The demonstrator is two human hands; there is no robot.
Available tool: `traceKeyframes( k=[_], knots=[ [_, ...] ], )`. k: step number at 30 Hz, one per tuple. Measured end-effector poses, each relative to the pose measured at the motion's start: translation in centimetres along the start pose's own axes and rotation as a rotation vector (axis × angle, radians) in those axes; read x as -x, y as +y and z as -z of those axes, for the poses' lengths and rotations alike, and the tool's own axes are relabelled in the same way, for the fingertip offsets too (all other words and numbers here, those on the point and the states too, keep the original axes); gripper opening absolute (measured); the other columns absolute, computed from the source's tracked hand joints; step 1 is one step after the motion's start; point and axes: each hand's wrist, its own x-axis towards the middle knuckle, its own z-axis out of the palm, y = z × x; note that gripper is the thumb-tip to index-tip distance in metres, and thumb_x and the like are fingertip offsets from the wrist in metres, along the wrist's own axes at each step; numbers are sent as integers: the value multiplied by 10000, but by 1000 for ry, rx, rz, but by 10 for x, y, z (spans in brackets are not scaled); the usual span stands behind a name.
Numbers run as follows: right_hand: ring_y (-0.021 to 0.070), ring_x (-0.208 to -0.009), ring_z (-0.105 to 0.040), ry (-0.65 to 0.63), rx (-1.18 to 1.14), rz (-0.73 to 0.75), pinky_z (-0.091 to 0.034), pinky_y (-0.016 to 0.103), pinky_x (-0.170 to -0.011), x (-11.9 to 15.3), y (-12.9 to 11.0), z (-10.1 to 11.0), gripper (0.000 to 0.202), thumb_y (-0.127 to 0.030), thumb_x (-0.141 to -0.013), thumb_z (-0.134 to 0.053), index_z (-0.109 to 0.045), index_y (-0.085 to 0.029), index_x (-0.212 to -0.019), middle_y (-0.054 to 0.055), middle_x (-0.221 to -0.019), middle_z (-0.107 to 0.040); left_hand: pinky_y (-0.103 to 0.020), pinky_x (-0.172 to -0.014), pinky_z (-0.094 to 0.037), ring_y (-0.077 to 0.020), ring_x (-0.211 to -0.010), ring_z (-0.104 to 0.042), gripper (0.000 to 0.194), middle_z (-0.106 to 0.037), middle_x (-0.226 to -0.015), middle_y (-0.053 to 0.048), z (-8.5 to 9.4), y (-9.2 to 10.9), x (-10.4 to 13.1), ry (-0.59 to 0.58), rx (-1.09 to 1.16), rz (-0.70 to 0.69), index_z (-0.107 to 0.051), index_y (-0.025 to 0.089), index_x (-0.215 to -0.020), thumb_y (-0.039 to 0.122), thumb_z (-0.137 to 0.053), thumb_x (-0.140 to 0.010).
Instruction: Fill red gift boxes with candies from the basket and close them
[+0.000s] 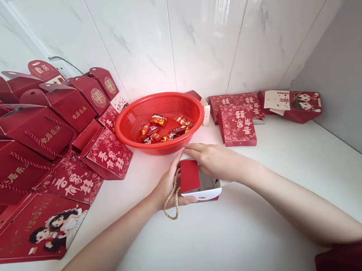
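Observation:
A small red and white box (189,175) with a gold rope handle (174,200) is between my hands in the middle, in front of the basket. My left hand (170,185) is wrapped round its left side and lower edge, with the rope hanging by the palm. My right hand (212,160) lies over the far right part of the box, its fingers together and pointing left, the tips near those of my left hand. A dark gap shows in the box's top beside the red flap. Behind it stands a red plastic basket (164,146) holding several wrapped sweets (158,120).
Several red gift boxes (55,105) with rope handles crowd the left side. A red box with a printed couple (44,226) lies at the front left. More red boxes (238,126) lie at the back right of the white table (288,247), against a tiled wall (137,32).

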Motion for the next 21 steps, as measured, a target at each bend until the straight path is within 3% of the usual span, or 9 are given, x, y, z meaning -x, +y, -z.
traceKeyframes(
  k=[6,10,13,16,21],
  knots=[
    [222,-961,-681,-100,-294,-46,-508,301,-803,-4,19,-6,372,-76,-872,-497,-653,-202,-1186,75,-1102,-721,-522,-1083,-411,-366,-1321,-437,1076,-382,-1447,-157,2,-2,0,116,-215,-20,-295,245,-1478,417,-864,-581],
    [200,-944,-675,-159,-581,12,-487,289,-852,-9,37,-17,323,-168,-909,-483,-698,-240,-1139,13,-1041,-744,-554,-1117,-359,-382,-1379,-358,1015,-337,-1471,-156,0,1,-1,149,-294,-73,-332,251,-1424,392,-859,-567],
    [187,-837,-659,-110,-691,-11,-483,274,-776,-12,42,-25,316,-303,-972,-443,-735,-184,-995,9,-935,-743,-537,-1112,-373,-356,-1352,-410,985,-382,-1464,-123,-2,3,0,124,-222,-17,-305,296,-1412,369,-844,-590],
    [163,-684,-608,-60,-635,-53,-446,265,-661,-12,44,-27,417,-371,-995,-416,-726,-150,-825,13,-766,-704,-510,-1063,-424,-327,-1249,-515,953,-489,-1373,-104,-3,4,1,103,-155,69,-299,297,-1387,348,-838,-603],
    [159,-752,-588,39,-342,62,-399,255,-646,-7,49,-15,298,-311,-975,-515,-697,-174,-782,53,-854,-660,-459,-986,-467,-292,-1137,-576,926,-568,-1254,-76,-1,4,0,129,-128,105,-322,285,-1350,287,-841,-583]
  ],
)
